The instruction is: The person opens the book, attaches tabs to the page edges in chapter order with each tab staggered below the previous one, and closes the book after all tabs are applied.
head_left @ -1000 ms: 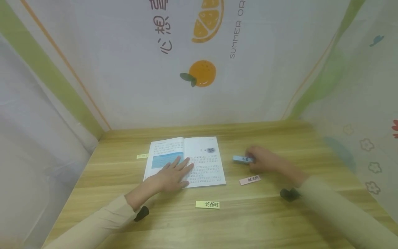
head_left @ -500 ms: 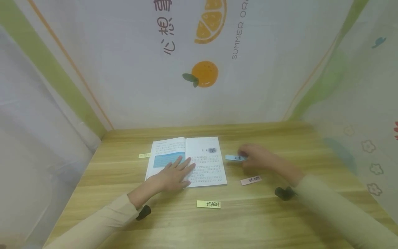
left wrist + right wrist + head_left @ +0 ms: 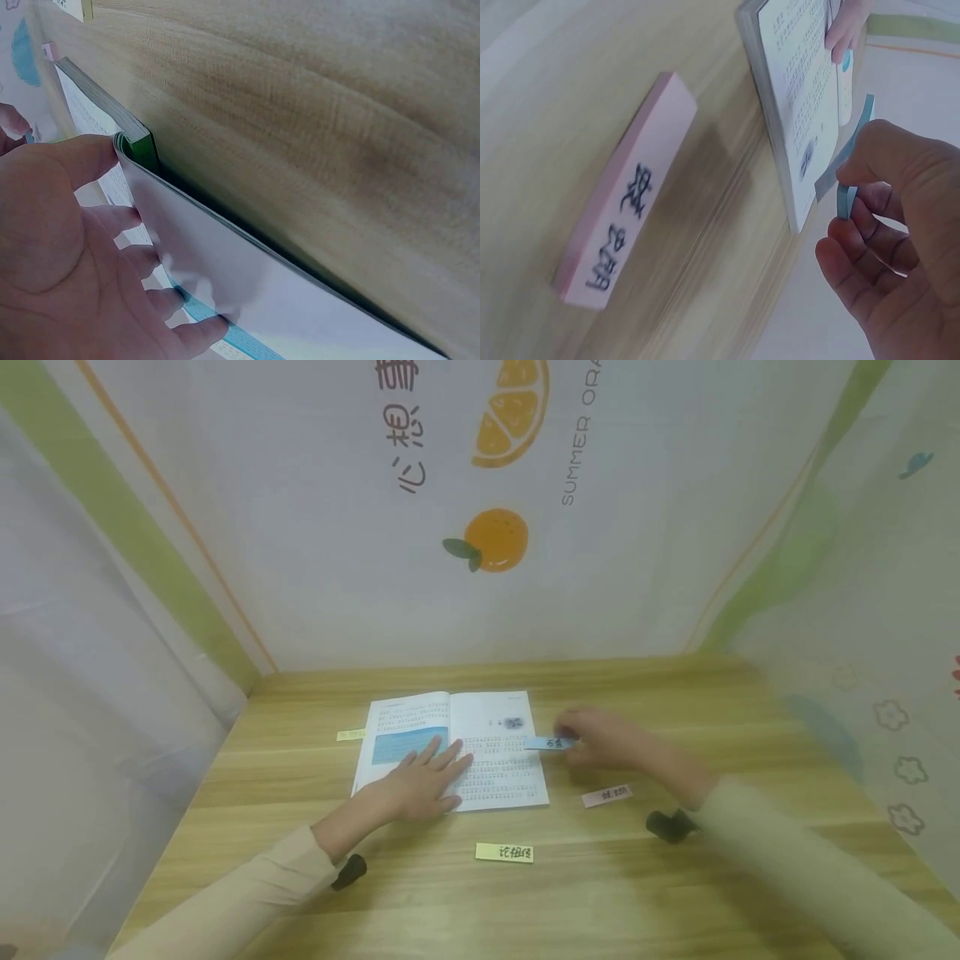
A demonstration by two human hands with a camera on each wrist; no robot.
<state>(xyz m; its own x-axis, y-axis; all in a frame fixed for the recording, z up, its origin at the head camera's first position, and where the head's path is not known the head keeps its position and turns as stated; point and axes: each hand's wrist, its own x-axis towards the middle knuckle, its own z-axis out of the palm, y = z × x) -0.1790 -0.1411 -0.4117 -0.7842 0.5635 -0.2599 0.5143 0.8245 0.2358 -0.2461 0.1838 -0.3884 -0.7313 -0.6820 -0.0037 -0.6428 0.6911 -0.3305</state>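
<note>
An open book [image 3: 487, 706] lies on the table, a blue box printed on its left page. My left hand [image 3: 423, 783] rests spread on it across the fold; in the left wrist view its straight fingers [image 3: 120, 219] lie along the pages near the spine. My right hand [image 3: 609, 743] pinches a narrow blue sticky-note pad [image 3: 547, 743] with handwriting on it. The pad's free end overlaps the right page's outer edge. In the right wrist view the thumb covers part of the blue pad [image 3: 845, 201].
A thick pink sticky-note pad [image 3: 630, 199] with handwriting lies right of the book. Nearer the front is a yellow one [image 3: 504, 852]. A pale yellow strip [image 3: 350, 735] shows beside the book's left edge. A fruit-printed white curtain [image 3: 337, 568] hangs behind the wooden table [image 3: 375, 910].
My right hand has moved left with the blue sticky-note pad, from apart from the book to over its right edge. The left hand stays on the pages.
</note>
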